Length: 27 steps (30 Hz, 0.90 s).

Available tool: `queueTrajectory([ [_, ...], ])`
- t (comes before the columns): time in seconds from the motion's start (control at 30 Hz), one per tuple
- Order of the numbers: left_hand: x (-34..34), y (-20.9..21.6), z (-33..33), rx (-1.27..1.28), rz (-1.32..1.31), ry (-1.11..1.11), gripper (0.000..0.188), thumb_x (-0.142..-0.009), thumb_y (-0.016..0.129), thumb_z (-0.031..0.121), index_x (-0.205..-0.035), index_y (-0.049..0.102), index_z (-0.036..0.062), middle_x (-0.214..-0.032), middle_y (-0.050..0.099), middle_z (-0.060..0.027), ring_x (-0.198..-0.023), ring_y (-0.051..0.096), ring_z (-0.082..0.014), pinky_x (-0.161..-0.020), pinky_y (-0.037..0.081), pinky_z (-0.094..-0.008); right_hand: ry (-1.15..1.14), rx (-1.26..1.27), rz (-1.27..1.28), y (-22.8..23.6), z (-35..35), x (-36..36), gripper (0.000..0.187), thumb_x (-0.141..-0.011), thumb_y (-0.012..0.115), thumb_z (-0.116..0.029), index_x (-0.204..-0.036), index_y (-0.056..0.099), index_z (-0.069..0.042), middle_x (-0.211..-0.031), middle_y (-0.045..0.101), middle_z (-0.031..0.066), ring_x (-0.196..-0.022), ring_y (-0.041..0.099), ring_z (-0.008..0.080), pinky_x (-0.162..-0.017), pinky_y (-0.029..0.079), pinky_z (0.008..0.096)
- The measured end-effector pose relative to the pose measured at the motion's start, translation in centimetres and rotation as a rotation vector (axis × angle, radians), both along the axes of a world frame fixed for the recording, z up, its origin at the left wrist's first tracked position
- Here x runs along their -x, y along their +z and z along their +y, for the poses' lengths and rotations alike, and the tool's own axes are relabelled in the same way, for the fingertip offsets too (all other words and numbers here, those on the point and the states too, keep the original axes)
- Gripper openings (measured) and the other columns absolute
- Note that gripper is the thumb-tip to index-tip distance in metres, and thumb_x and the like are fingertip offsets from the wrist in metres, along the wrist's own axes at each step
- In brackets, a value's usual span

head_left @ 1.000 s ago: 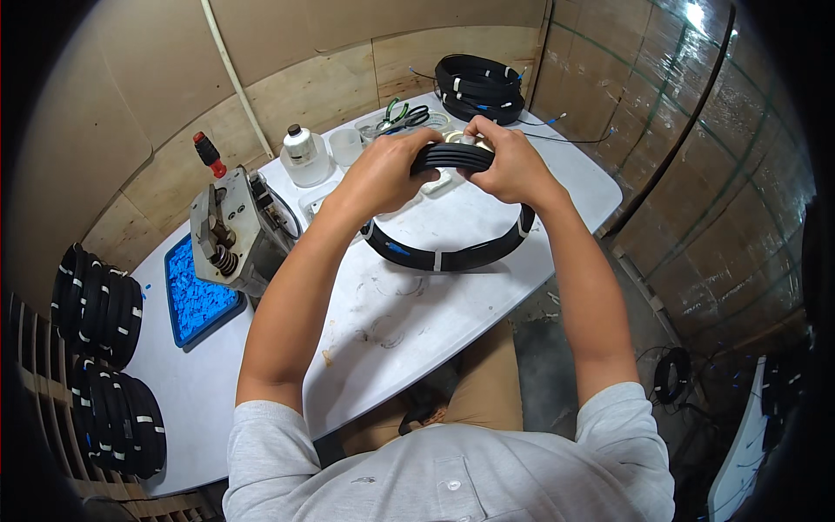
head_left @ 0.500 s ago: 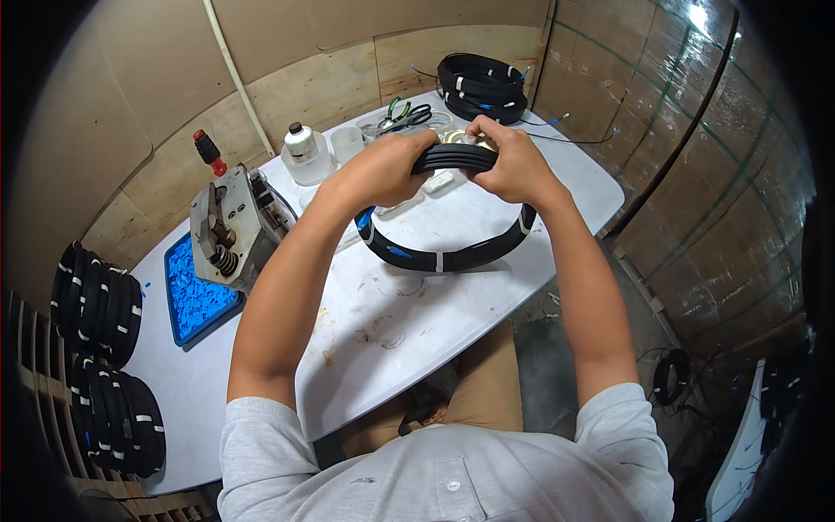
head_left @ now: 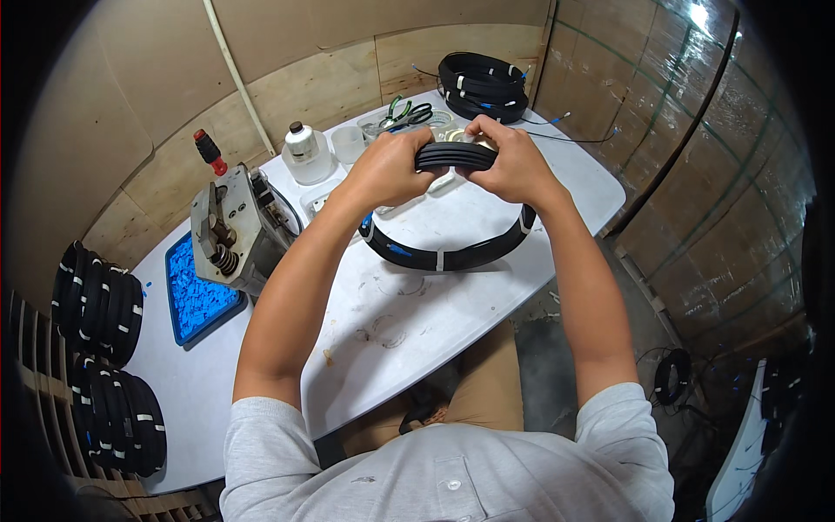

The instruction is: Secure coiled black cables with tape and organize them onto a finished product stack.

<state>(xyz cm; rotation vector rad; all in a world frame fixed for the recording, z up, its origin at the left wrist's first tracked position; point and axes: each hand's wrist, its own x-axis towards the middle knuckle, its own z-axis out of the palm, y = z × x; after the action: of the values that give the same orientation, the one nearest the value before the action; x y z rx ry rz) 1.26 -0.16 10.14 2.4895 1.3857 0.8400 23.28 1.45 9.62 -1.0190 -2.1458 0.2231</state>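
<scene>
clasping a black cable coil (head_left: 456,157) by its far side, left grip (head_left: 396,167) and right grip (head_left: 513,165) curl narrowly around it.

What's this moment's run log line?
Left hand: gripping black cable coil | right hand: gripping same coil | white tie: on coil's near side | white bottle: left of both hands

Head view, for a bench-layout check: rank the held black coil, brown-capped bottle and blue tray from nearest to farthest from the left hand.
1. Held black coil: touching the left hand.
2. Brown-capped bottle: to the hand's left.
3. Blue tray: farther left, lower in the picture.
</scene>
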Motion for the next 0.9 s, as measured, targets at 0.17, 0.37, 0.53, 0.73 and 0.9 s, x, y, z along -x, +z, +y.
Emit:
queueTrajectory([
  [0.17,0.2,-0.3,0.3,-0.086,-0.003,-0.112,0.024,-0.086,0.072,0.021,-0.094,0.062,0.0009,-0.075,0.066,-0.0189,-0.07,0.062,-0.0374,-0.064,0.045,-0.0447,0.036,0.041,0.033,0.0,0.1,-0.6,0.045,-0.069,0.081,-0.02,-0.107,0.06,-0.006,-0.094,0.073,0.0138,-0.082,0.069,0.0324,-0.075,0.053,0.0376],
  [0.37,-0.2,-0.3,0.3,-0.036,0.006,-0.062,0.021,-0.086,0.071,0.018,-0.093,0.061,0.0005,-0.074,0.065,-0.02,-0.071,0.063,-0.0389,-0.064,0.046,-0.0453,0.022,0.039,0.023,-0.2,0.0,-0.7,0.047,-0.069,0.081,-0.02,-0.108,0.06,-0.006,-0.095,0.073,0.0135,-0.084,0.069,0.0316,-0.077,0.053,0.0367],
  [0.53,-0.4,-0.4,0.2,-0.062,0.022,0.003,0.02,-0.083,0.073,0.017,-0.09,0.063,0.0001,-0.075,0.066,-0.0226,-0.074,0.064,-0.0415,-0.067,0.048,-0.0469,0.015,0.033,0.03,-0.2,-0.3,-0.6,0.044,-0.07,0.082,-0.017,-0.104,0.058,-0.006,-0.091,0.072,0.0108,-0.081,0.069,0.0265,-0.076,0.053,0.0342],
  [0.73,-1.1,-0.4,-0.3,-0.076,-0.011,0.039,0.02,-0.078,0.073,0.016,-0.087,0.065,0.0001,-0.076,0.067,-0.0249,-0.078,0.066,-0.0429,-0.072,0.052,-0.0475,0.026,-0.007,0.051,-0.5,-0.3,-0.9,0.048,-0.068,0.083,-0.021,-0.106,0.059,-0.006,-0.091,0.072,0.0129,-0.081,0.07,0.0301,-0.075,0.054,0.035],
  [0.9,-0.5,-0.4,-0.2,-0.07,0.027,0.065,0.02,-0.075,0.071,0.015,-0.089,0.067,0.0011,-0.078,0.068,-0.0246,-0.079,0.067,-0.0422,-0.074,0.053,-0.0474,0.059,0.0,0.081,-0.3,-0.8,-0.9,0.055,-0.068,0.089,-0.029,-0.109,0.06,-0.007,-0.092,0.071,0.0093,-0.082,0.07,0.0227,-0.077,0.054,0.0328],
])
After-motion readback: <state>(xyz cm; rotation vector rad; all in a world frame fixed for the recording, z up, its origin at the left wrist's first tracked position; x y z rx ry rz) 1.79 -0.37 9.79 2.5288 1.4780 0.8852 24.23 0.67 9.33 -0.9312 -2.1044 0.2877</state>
